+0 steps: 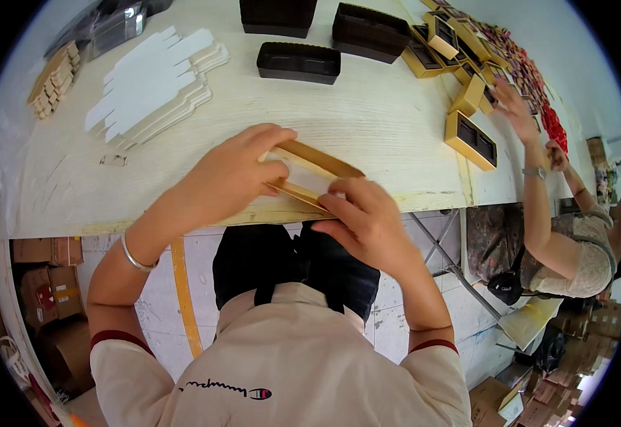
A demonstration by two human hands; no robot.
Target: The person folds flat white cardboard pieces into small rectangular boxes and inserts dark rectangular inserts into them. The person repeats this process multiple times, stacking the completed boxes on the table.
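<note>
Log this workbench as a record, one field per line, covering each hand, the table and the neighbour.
Left hand: holding the left end of a gold cardboard frame
Right hand: at the frame's right end, grip unclear
Table, left: stacked flat white cards
Table, far middle: three dark trays
Table, right: gold boxes
Neighbour: one hand near the gold boxes

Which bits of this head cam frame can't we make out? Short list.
All in the head view:
- Gold carton, right end: hidden by the right hand; exact finger contact unclear.
- Rear black tray: top cut off by the picture's upper edge.
- White flat cartons: top sheet hides those beneath; count unclear.
- Red-and-gold pieces: too small and crowded to identify.
</note>
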